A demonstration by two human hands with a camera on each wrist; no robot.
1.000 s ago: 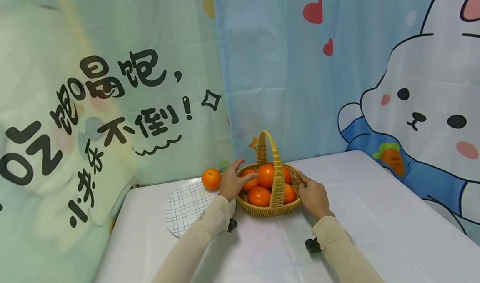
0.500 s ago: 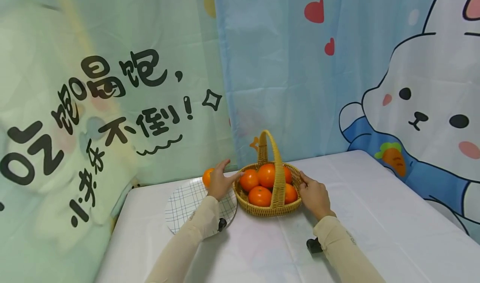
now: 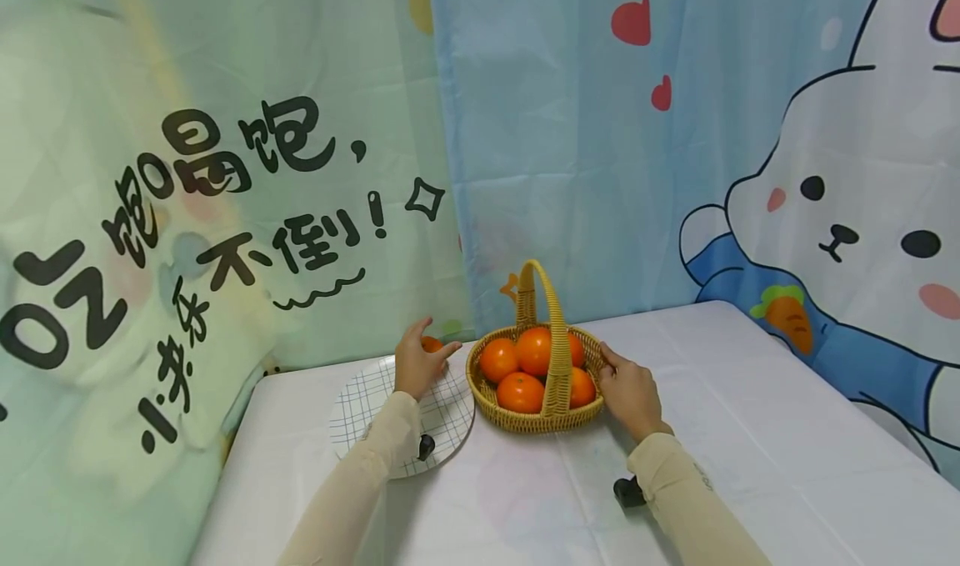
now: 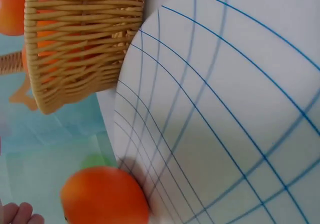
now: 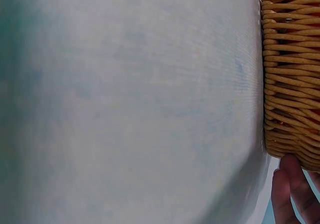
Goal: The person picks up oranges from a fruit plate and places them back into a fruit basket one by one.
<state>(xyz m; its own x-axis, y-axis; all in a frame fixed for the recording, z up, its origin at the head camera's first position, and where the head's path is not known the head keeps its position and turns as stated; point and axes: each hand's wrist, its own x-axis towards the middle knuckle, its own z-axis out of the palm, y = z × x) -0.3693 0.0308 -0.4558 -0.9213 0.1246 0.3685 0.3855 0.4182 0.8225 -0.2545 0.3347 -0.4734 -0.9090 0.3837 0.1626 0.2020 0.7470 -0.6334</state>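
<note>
My left hand (image 3: 418, 366) is over the far part of a round white plate (image 3: 360, 412) with a blue grid, thumb spread from the fingers. An orange (image 4: 105, 196) sits at the plate's edge, mostly hidden behind that hand in the head view. In the left wrist view, the fingertips (image 4: 22, 214) are apart from the orange. My right hand (image 3: 630, 393) holds the right rim of a wicker basket (image 3: 517, 423) with a tall arched handle. Several oranges (image 3: 520, 393) lie inside the basket. The right wrist view has fingers (image 5: 300, 191) at the basket's side.
Both plate and basket stand on a table with a white cloth (image 3: 750, 433). A printed curtain (image 3: 525, 149) hangs right behind the table's far edge. The basket handle (image 3: 557, 341) rises above the fruit. The basket's left side is close beside the plate.
My left hand has moved left from the basket's left side to the orange on the plate. My right hand has stayed on the basket rim, and the basket has not visibly moved.
</note>
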